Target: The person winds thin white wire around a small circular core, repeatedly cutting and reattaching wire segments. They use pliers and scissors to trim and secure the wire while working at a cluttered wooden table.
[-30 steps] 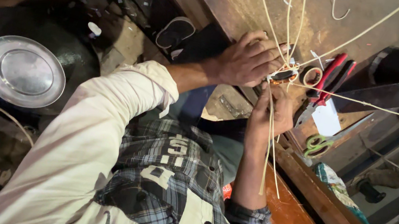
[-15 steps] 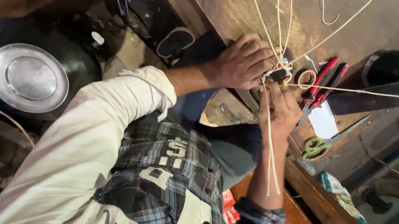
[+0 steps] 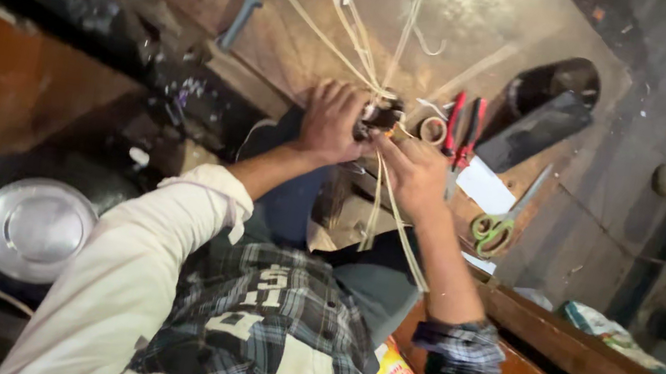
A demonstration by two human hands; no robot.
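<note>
Seen from above, a person in a plaid shirt with pale sleeves leans over a wooden worktop [image 3: 498, 27]. The left hand [image 3: 330, 121] and right hand [image 3: 414, 173] meet near the middle of the view around a small dark wound coil [image 3: 379, 116], which sits between them, just at 1 o'clock of the left hand and 11 o'clock of the right. The left fingers are curled closed around the coil's side; the right fingers pinch narrowly at pale insulating strips [image 3: 347, 31] that fan away toward 12 o'clock and trail down toward 6 o'clock. The work looks to be at the binding or lacing stage, and the next move would call for a steady hold and even tension on the strips. At 3 o'clock of the coil lie a tape roll [image 3: 431, 129] and red-handled pliers [image 3: 463, 127]; green-handled scissors [image 3: 499, 225] lie toward 4 o'clock. A round steel plate [image 3: 35, 229] rests far off at 8 o'clock.
</note>
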